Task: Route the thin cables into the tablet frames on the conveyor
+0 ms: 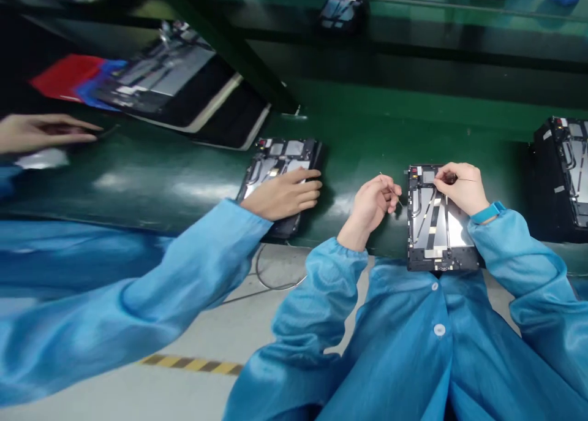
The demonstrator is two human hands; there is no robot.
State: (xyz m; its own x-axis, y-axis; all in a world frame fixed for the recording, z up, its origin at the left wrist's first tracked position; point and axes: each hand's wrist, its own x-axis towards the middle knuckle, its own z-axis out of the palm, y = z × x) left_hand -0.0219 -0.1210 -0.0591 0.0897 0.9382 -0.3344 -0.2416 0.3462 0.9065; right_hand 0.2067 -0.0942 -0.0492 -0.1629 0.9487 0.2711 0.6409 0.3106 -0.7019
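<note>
An opened tablet (420,240) lies in front of me at the bench's near edge, its silver battery area, black strips and dark frame showing. My right hand (463,191) is over its upper right part, thumb and fingertips pinched together at the surface. A thin dark line sticks out across the fingers; what they pinch is too small to name. Just left of the tablet, my left hand (373,203) is raised off the bench with curled fingers. They hold a thin rod-like tool (399,200), its tip pointing toward the tablet.
On the left, a co-worker's hand (289,194) rests on another opened tablet (261,166); their other hand (46,133) is farther left. Stacked tablets (546,170) stand at right. A tilted stack (184,72) sits behind a green post (229,35). A cable (275,285) hangs below the green bench (358,121).
</note>
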